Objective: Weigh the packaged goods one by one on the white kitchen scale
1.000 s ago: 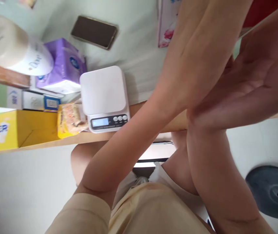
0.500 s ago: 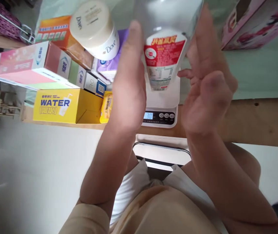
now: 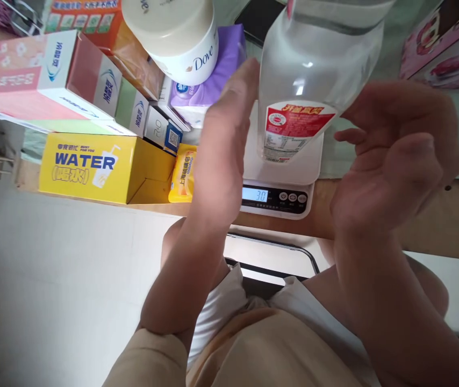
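Shifted outward from the clear plastic bottle with a red-and-white label (image 3: 306,88), the right hand (image 3: 393,156) is loosely curved; the left hand (image 3: 223,148) is wide, contact unclear. Between both hands, over the white plastic scale (image 3: 311,164), a sideways brush could topple the bottle.

Single head-worn camera, facing forward and down, close above table (image 3: 455,220).

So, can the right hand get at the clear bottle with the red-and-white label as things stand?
Likely yes: the right hand is half-open beside the clear bottle, with nothing visible blocking that side, though whether they touch is unclear.
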`<state>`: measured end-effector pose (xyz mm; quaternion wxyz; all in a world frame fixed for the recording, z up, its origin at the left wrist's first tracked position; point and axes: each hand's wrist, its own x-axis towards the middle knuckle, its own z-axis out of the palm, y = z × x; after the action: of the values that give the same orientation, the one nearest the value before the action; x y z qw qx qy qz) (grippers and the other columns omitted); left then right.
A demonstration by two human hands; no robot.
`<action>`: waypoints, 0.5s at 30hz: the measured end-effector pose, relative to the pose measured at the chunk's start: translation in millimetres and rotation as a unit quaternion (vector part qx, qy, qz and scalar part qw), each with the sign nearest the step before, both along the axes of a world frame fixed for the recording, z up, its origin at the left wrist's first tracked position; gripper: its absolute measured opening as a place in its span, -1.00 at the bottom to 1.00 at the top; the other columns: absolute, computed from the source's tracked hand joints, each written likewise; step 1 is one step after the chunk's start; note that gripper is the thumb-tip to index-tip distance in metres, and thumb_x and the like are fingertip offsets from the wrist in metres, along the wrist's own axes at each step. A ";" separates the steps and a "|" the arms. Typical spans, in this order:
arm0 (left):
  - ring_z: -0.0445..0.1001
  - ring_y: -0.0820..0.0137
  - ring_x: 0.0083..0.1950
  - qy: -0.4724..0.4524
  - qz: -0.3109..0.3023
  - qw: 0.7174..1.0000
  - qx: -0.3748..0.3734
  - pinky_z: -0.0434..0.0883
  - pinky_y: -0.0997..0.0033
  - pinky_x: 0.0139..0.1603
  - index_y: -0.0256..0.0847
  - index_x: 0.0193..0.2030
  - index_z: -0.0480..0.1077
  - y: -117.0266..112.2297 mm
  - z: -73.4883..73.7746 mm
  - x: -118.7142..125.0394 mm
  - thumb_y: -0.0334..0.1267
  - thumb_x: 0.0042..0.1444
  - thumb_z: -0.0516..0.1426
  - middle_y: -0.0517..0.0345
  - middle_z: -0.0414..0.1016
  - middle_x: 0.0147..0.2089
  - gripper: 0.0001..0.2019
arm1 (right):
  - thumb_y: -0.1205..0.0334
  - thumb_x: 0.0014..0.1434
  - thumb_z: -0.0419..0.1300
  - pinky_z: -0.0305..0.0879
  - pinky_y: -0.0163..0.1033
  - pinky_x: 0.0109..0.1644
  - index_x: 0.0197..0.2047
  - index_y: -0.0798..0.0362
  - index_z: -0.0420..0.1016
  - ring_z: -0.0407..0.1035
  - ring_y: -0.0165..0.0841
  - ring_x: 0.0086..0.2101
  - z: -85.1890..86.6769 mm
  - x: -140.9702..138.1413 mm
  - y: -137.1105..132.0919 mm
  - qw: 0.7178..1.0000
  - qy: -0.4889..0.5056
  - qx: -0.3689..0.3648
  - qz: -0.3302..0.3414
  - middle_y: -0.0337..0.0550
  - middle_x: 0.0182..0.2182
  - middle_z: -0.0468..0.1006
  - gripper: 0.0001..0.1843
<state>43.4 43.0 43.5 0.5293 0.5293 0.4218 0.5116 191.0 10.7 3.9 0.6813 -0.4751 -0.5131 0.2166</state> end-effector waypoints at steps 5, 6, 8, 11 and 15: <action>0.15 0.43 0.59 -0.065 -0.038 0.997 -0.036 0.00 0.25 0.72 -0.08 0.17 0.43 -10.1 13.7 -36.2 0.03 0.21 0.22 0.34 0.41 0.38 -0.55 | -0.03 0.27 -0.03 0.36 -0.20 -0.24 -0.17 -0.09 0.53 0.57 -0.37 -0.15 6.6 5.0 2.4 0.998 -0.005 -0.038 -0.048 -0.32 -0.21 0.65 -0.64; 0.14 0.41 0.59 -0.052 -0.031 0.998 -0.015 -0.01 0.23 0.72 -0.08 0.19 0.43 -14.7 14.5 -40.9 0.08 0.15 0.27 0.35 0.41 0.39 -0.48 | -0.02 0.26 -0.04 0.35 -0.19 -0.24 -0.17 -0.08 0.52 0.57 -0.36 -0.15 8.0 5.2 1.9 0.998 -0.005 -0.041 -0.053 -0.31 -0.21 0.65 -0.65; 0.13 0.39 0.60 -0.038 -0.020 0.999 0.017 0.03 0.23 0.71 -0.03 0.21 0.45 -28.8 11.5 -46.2 0.16 0.14 0.25 0.37 0.41 0.39 -0.45 | 0.00 0.27 -0.05 0.34 -0.19 -0.22 -0.17 -0.09 0.52 0.56 -0.36 -0.14 10.5 5.6 0.0 0.997 -0.004 -0.045 -0.057 -0.31 -0.19 0.65 -0.65; 0.18 0.39 0.58 -0.043 0.025 0.998 0.035 0.18 0.29 0.65 0.07 0.22 0.47 -60.4 -4.4 -45.3 0.24 0.27 0.06 0.37 0.39 0.40 -0.48 | 0.00 0.30 -0.07 0.31 -0.20 -0.22 -0.16 -0.13 0.55 0.55 -0.40 -0.12 12.4 7.4 -3.3 0.998 -0.006 -0.040 -0.054 -0.34 -0.20 0.64 -0.63; 0.19 0.38 0.57 -0.050 0.050 0.996 0.044 0.19 0.32 0.64 0.07 0.29 0.42 -98.6 -29.5 -41.2 0.19 0.30 -0.01 0.33 0.35 0.44 -0.46 | -0.01 0.30 -0.08 0.31 -0.22 -0.24 -0.15 -0.14 0.53 0.55 -0.42 -0.15 12.2 10.5 -5.7 0.998 -0.019 -0.017 -0.051 -0.36 -0.22 0.64 -0.63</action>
<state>2.1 -55.6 14.0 0.4996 0.5040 0.3977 0.5816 201.6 5.0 16.1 0.6733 -0.5166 -0.4971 0.1810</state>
